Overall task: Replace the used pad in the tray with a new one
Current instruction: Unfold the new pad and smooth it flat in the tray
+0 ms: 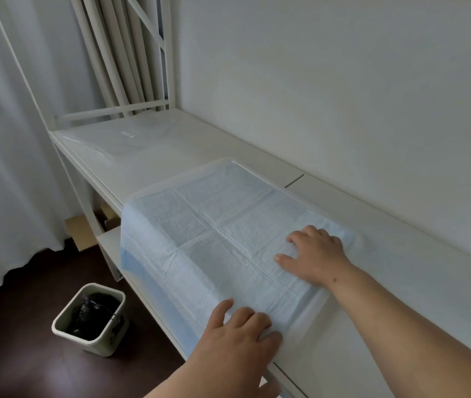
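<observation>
Both hands, left hand (240,326) at 6 o'clock and right hand (314,254) at 3, press flat-fingered on the pad (214,234) spread over the tray (154,188) on the worktop (148,150), gripping nothing. The pad's 9 o'clock edge overhangs the rim; pressing unevenly could drag it askew or leave it hanging out.

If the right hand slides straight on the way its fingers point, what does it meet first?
The right hand lies flat on the pad, fingers pointing up-left across it. Going on, it would only cross more pad, then probably the tray's far rim. The plastic package lies well beyond; depth is hard to judge.
</observation>
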`<state>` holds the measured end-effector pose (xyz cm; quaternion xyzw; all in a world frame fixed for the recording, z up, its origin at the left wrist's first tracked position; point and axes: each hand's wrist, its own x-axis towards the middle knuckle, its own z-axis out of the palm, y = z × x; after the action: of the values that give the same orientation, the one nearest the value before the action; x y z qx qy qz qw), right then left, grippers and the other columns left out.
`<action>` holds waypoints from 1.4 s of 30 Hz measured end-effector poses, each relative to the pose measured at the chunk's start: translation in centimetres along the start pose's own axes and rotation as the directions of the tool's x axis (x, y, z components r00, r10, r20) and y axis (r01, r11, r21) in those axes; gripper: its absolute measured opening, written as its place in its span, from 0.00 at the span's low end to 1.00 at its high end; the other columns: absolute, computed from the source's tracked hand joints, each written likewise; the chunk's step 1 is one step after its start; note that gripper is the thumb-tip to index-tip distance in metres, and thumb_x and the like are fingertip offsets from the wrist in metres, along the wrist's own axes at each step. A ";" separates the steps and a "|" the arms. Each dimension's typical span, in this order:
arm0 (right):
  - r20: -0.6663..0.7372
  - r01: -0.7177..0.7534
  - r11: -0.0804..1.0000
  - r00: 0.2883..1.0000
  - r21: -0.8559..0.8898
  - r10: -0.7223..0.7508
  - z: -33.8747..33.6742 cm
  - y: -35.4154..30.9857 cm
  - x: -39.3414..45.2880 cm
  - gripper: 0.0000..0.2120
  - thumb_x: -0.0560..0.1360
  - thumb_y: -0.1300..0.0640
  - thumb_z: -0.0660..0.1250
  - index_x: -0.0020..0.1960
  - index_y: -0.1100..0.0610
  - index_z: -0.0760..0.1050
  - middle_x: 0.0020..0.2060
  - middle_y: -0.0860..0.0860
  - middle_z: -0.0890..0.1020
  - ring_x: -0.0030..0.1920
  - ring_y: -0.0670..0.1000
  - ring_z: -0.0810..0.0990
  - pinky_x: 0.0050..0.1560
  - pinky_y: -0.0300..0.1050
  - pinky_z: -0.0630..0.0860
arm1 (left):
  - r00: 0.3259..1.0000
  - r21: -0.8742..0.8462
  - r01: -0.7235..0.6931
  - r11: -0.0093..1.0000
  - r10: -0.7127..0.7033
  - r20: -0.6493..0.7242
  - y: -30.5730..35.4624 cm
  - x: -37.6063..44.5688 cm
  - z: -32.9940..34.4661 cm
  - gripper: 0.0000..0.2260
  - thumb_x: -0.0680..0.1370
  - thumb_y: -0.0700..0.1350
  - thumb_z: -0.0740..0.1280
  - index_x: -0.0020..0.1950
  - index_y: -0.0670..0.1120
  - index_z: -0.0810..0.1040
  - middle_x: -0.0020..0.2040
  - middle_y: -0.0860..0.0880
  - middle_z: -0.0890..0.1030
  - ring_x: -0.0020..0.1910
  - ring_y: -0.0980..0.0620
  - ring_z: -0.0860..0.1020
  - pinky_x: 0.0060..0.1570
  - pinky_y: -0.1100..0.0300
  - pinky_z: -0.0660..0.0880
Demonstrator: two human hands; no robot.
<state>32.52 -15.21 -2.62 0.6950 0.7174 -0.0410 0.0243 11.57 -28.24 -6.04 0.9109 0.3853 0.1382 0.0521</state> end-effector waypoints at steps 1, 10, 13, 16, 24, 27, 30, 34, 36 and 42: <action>0.031 -0.005 1.000 1.000 -0.015 0.006 0.2 -0.3 -0.3 0.33 0.72 0.29 0.57 0.70 0.47 0.66 0.67 0.49 0.68 0.67 0.54 0.67 0.67 0.53 0.62 | 1.000 -0.008 -0.006 1.000 0.006 0.004 -0.2 -0.1 0.1 0.21 0.62 0.69 0.60 0.48 0.61 0.80 0.45 0.59 0.79 0.45 0.58 0.80 0.55 0.48 0.76; -0.162 -0.183 0.970 0.964 0.161 0.209 -0.8 -2.6 -3.7 0.22 0.78 0.40 0.60 0.69 0.48 0.70 0.66 0.48 0.72 0.68 0.51 0.69 0.66 0.50 0.64 | 0.973 -0.301 0.065 0.951 -0.128 -0.193 -6.8 -0.5 -3.5 0.18 0.74 0.62 0.61 0.62 0.61 0.76 0.59 0.64 0.75 0.56 0.63 0.74 0.62 0.59 0.65; -0.237 -0.287 0.907 0.900 0.308 0.365 -0.3 -3.9 -5.7 0.15 0.78 0.45 0.63 0.62 0.49 0.76 0.59 0.47 0.77 0.61 0.51 0.74 0.61 0.49 0.68 | 0.894 -0.476 0.274 0.835 -0.404 -0.193 -13.2 0.0 -5.6 0.11 0.78 0.53 0.65 0.59 0.57 0.78 0.55 0.63 0.72 0.48 0.65 0.75 0.56 0.59 0.72; -0.295 -0.328 0.816 0.814 0.476 0.500 0.6 -5.6 -8.2 0.08 0.77 0.50 0.65 0.52 0.51 0.80 0.48 0.46 0.79 0.50 0.51 0.78 0.54 0.50 0.74 | 0.770 -0.559 0.445 0.699 -0.618 -0.160 -19.0 0.6 -7.0 0.11 0.78 0.47 0.66 0.60 0.51 0.77 0.56 0.55 0.74 0.44 0.63 0.75 0.48 0.60 0.72; -0.129 -0.524 0.630 0.701 0.573 0.701 1.1 -10.5 -14.4 0.12 0.75 0.49 0.62 0.36 0.53 0.71 0.34 0.47 0.77 0.34 0.48 0.76 0.38 0.47 0.75 | 0.618 -0.611 0.609 0.506 -0.786 -0.034 -28.3 0.6 -7.6 0.18 0.78 0.47 0.66 0.67 0.46 0.72 0.63 0.45 0.74 0.52 0.44 0.76 0.52 0.49 0.73; -0.018 -0.582 0.627 0.726 0.518 0.688 0.8 -11.7 -15.4 0.14 0.75 0.44 0.61 0.37 0.53 0.70 0.33 0.48 0.77 0.34 0.48 0.76 0.38 0.44 0.74 | 0.607 -0.584 0.650 0.487 -0.794 0.013 -29.7 1.0 -7.4 0.20 0.77 0.48 0.67 0.68 0.46 0.70 0.63 0.45 0.74 0.51 0.40 0.79 0.54 0.45 0.74; 0.044 -0.629 0.617 0.716 0.472 0.697 0.5 -12.3 -16.1 0.16 0.76 0.42 0.59 0.37 0.52 0.70 0.33 0.48 0.77 0.33 0.47 0.75 0.36 0.42 0.71 | 0.616 -0.606 0.636 0.477 -0.787 0.027 -30.2 1.4 -7.6 0.21 0.78 0.46 0.66 0.69 0.43 0.70 0.61 0.44 0.74 0.43 0.42 0.80 0.49 0.50 0.72; 0.122 -0.670 0.570 0.692 0.476 0.712 0.3 -12.8 -16.7 0.17 0.76 0.42 0.59 0.36 0.52 0.68 0.30 0.47 0.74 0.31 0.47 0.72 0.35 0.42 0.69 | 0.613 -0.622 0.642 0.448 -0.787 0.067 -31.4 1.6 -7.5 0.17 0.79 0.47 0.64 0.66 0.43 0.72 0.54 0.46 0.77 0.40 0.44 0.80 0.48 0.48 0.75; 0.150 -0.685 0.528 0.670 0.502 0.727 0.1 -13.1 -16.8 0.16 0.75 0.42 0.61 0.36 0.53 0.68 0.31 0.48 0.75 0.32 0.47 0.73 0.36 0.42 0.69 | 0.618 -0.609 0.652 0.451 -0.782 0.082 -31.9 1.7 -7.4 0.14 0.79 0.49 0.64 0.60 0.43 0.75 0.46 0.46 0.79 0.39 0.43 0.80 0.47 0.45 0.77; 0.245 -0.632 0.218 0.561 0.744 0.791 0.3 -15.8 -17.1 0.11 0.75 0.51 0.66 0.44 0.59 0.72 0.36 0.53 0.83 0.31 0.49 0.83 0.40 0.46 0.76 | 0.700 -0.644 0.607 0.466 -0.697 0.155 -34.0 2.4 -7.8 0.17 0.78 0.48 0.67 0.63 0.43 0.70 0.43 0.43 0.77 0.35 0.42 0.76 0.42 0.45 0.77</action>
<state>17.27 -32.76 -0.93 0.8819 0.2215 -0.2604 -0.3246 -12.48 -2.84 -4.93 0.6033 0.6321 0.2916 0.3892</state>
